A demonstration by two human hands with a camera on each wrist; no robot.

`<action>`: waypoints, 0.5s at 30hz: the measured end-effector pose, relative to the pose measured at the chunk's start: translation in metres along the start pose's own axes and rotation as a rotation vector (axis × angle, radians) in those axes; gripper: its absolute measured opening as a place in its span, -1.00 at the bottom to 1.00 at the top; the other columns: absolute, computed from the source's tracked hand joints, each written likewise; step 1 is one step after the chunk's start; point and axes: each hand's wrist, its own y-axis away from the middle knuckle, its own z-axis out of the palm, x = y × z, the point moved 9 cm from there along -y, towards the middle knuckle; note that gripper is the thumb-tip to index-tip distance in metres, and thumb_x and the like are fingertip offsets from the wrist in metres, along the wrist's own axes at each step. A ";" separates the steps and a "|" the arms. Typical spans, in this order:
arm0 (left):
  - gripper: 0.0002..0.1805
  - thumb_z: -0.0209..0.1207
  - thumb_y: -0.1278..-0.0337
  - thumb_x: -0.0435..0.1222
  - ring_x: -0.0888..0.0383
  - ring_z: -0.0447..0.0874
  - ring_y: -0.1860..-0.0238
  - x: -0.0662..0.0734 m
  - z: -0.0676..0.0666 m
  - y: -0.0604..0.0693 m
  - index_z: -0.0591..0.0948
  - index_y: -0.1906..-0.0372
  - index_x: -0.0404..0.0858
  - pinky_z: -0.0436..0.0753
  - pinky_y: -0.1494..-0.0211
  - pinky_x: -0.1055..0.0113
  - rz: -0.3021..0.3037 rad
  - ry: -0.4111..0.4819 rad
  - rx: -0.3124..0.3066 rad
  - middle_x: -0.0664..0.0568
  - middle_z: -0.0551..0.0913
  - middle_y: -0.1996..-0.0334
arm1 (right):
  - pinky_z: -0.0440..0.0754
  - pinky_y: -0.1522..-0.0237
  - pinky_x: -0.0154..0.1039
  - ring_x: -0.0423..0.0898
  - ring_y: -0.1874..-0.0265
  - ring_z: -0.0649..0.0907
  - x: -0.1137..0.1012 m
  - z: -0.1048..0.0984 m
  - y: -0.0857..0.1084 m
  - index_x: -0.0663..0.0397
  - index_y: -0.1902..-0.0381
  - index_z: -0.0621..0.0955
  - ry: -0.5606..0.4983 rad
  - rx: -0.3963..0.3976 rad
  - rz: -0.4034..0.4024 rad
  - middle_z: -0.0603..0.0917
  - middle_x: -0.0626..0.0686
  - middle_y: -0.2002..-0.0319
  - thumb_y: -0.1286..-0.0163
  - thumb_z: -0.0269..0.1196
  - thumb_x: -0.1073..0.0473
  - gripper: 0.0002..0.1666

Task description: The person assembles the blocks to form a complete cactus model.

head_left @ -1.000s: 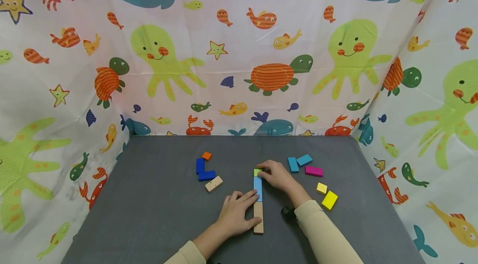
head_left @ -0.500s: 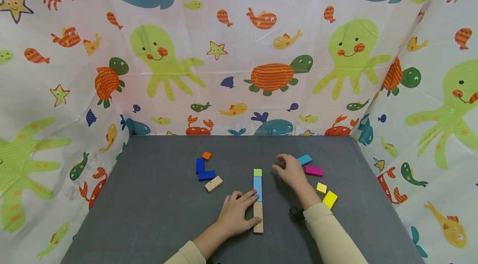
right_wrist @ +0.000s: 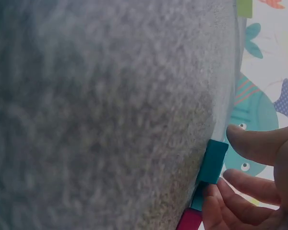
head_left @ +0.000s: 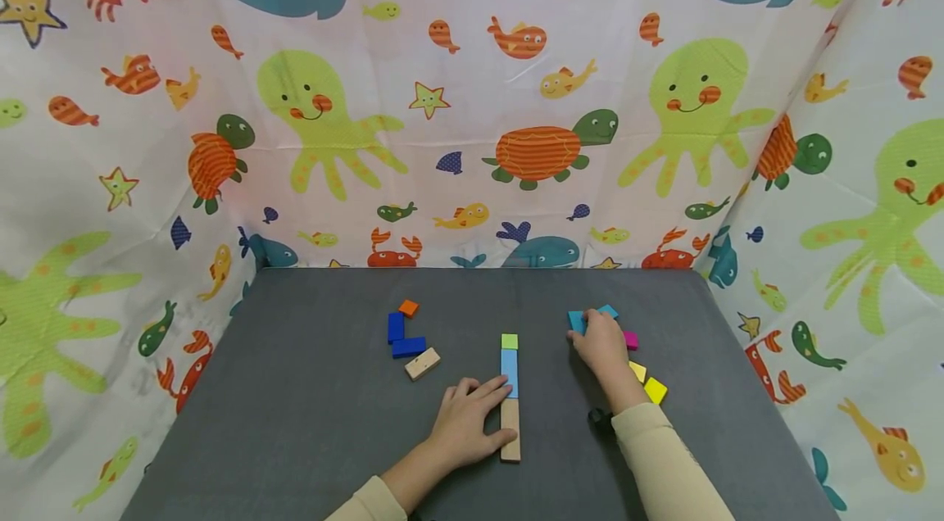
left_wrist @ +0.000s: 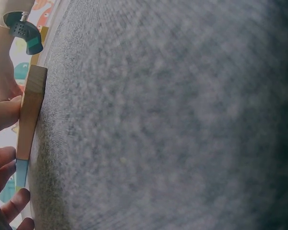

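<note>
A straight row of blocks lies in the middle of the head view: a long wooden block point(head_left: 510, 419), a light blue block point(head_left: 510, 364) and a small green block point(head_left: 509, 342). My left hand point(head_left: 460, 427) rests along the row's left side, thumb at the wooden block and fingertips at the light blue one. Over to the right, my right hand point(head_left: 603, 351) hovers by two teal blocks. In the right wrist view its thumb and fingers stand apart around the nearer teal block point(right_wrist: 213, 162), with the other teal block point(right_wrist: 197, 199) partly hidden behind the fingers.
Beside my right hand lie a magenta block point(head_left: 631, 340), a small yellow block point(head_left: 637, 371) and a larger yellow block point(head_left: 655, 391). To the left are an orange block point(head_left: 409, 308), two dark blue blocks point(head_left: 409, 347) and a short wooden block point(head_left: 423, 364). A patterned curtain point(head_left: 472, 144) borders the grey table point(head_left: 295, 423).
My right hand has let go of the small green block at the row's far end and moved right to the teal blocks. The left hand has stayed in place.
</note>
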 end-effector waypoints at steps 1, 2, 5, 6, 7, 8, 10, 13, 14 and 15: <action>-0.23 0.14 -0.20 0.32 0.06 0.39 -0.20 0.000 0.000 0.000 0.44 -0.46 0.13 0.37 -0.10 0.00 -0.001 0.000 0.001 0.30 0.33 -0.50 | 0.55 -0.11 0.22 0.27 0.04 0.59 0.000 0.000 0.000 0.41 -0.12 0.56 0.003 -0.003 0.006 0.62 0.38 -0.02 -0.32 0.40 0.01 -0.38; -0.23 0.14 -0.20 0.33 0.06 0.39 -0.20 0.000 0.000 0.000 0.43 -0.46 0.13 0.38 -0.10 0.00 0.000 -0.005 0.002 0.30 0.33 -0.50 | 0.55 -0.10 0.21 0.27 0.04 0.59 0.001 0.001 -0.001 0.41 -0.10 0.56 0.006 0.000 0.011 0.62 0.38 -0.01 -0.32 0.40 0.01 -0.38; -0.22 0.11 -0.20 0.35 0.06 0.38 -0.21 -0.001 0.001 0.000 0.42 -0.47 0.14 0.37 -0.10 0.00 -0.001 -0.009 0.000 0.31 0.32 -0.50 | 0.58 -0.02 0.22 0.28 0.12 0.63 0.001 0.000 -0.001 0.44 -0.01 0.60 0.022 0.016 0.016 0.66 0.38 0.07 -0.31 0.41 0.02 -0.42; -0.22 0.11 -0.21 0.35 0.06 0.38 -0.20 -0.001 0.001 0.000 0.42 -0.47 0.14 0.37 -0.10 0.00 -0.001 -0.008 -0.001 0.31 0.32 -0.50 | 0.59 0.00 0.22 0.28 0.14 0.64 0.000 0.000 -0.001 0.45 0.01 0.60 0.031 0.018 0.016 0.67 0.38 0.10 -0.31 0.41 0.02 -0.43; -0.22 0.10 -0.21 0.35 0.06 0.38 -0.20 -0.001 0.001 0.000 0.42 -0.47 0.14 0.38 -0.10 0.00 0.000 -0.008 -0.001 0.31 0.32 -0.50 | 0.60 0.02 0.22 0.28 0.17 0.65 0.000 0.000 -0.001 0.46 0.04 0.61 0.039 0.019 0.017 0.68 0.38 0.12 -0.30 0.41 0.02 -0.45; -0.22 0.10 -0.21 0.35 0.06 0.38 -0.20 -0.001 0.001 0.000 0.42 -0.47 0.13 0.38 -0.10 0.00 0.001 -0.006 -0.002 0.30 0.32 -0.50 | 0.61 0.04 0.22 0.27 0.20 0.65 0.000 0.000 -0.001 0.47 0.07 0.62 0.047 0.020 0.018 0.68 0.38 0.15 -0.30 0.41 0.02 -0.45; -0.22 0.11 -0.21 0.35 0.06 0.39 -0.19 -0.001 0.001 0.000 0.43 -0.47 0.13 0.38 -0.09 0.00 0.002 -0.007 -0.002 0.30 0.32 -0.50 | 0.62 0.09 0.21 0.25 0.27 0.66 -0.002 0.001 -0.001 0.47 0.14 0.62 0.062 0.015 0.018 0.69 0.37 0.21 -0.29 0.41 0.04 -0.48; -0.22 0.11 -0.20 0.35 0.06 0.39 -0.19 -0.001 0.001 0.000 0.43 -0.47 0.13 0.38 -0.09 0.00 0.003 -0.012 0.000 0.30 0.33 -0.50 | 0.62 0.21 0.13 0.17 0.40 0.61 -0.003 0.000 -0.001 0.40 0.35 0.61 0.059 0.003 0.034 0.63 0.28 0.39 -0.26 0.40 0.09 -0.60; -0.22 0.11 -0.20 0.35 0.06 0.39 -0.20 -0.001 0.001 0.000 0.43 -0.47 0.14 0.38 -0.10 0.00 0.003 -0.015 0.000 0.30 0.32 -0.50 | 0.60 0.26 0.09 0.14 0.44 0.58 -0.003 0.000 -0.001 0.36 0.42 0.58 0.055 -0.003 0.038 0.58 0.24 0.46 -0.25 0.39 0.11 -0.64; -0.22 0.11 -0.20 0.36 0.07 0.39 -0.20 -0.001 0.001 -0.001 0.42 -0.47 0.14 0.38 -0.10 0.00 0.002 -0.021 0.001 0.30 0.32 -0.50 | 0.56 0.31 0.05 0.12 0.47 0.55 -0.004 0.000 -0.001 0.33 0.47 0.56 0.047 -0.011 0.040 0.52 0.21 0.51 -0.24 0.37 0.13 -0.66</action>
